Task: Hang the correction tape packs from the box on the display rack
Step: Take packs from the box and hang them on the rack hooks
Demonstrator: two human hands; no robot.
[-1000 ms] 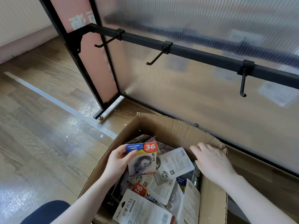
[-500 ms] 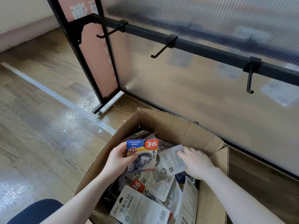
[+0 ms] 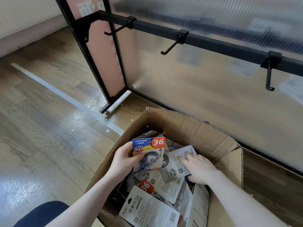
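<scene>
Both forearms reach forward and down from the bottom edge of the view into an open cardboard box (image 3: 193,128) that stands on the wood floor (image 3: 41,128) just in front of the display rack (image 3: 213,41).

The left hand (image 3: 122,161) is raised slightly above the pile inside the box, palm turned inward. Its thumb curls over the front of a blue and yellow correction tape pack (image 3: 150,154) marked "36", and the other fingers are hidden behind the card, so the pack is pinched at its left edge and held upright, printed face toward the camera.

The right hand (image 3: 199,169) lies lower, palm down, wrist angled in from the right wall of the box. Its fingers are stretched out nearly straight and slightly spread, and their tips rest flat on a white-backed pack (image 3: 177,163) lying face down near the top of the pile. It grips nothing.

More packs (image 3: 147,208) lie loose in the box, overlapping, some face up and some showing their white backs with barcodes.

The rack's black horizontal bar crosses the upper part of the view before a frosted ribbed panel (image 3: 205,95). Three black hooks (image 3: 171,46) stick out from the bar, and none carries a pack. A dark blue knee (image 3: 42,213) shows at the lower left.
</scene>
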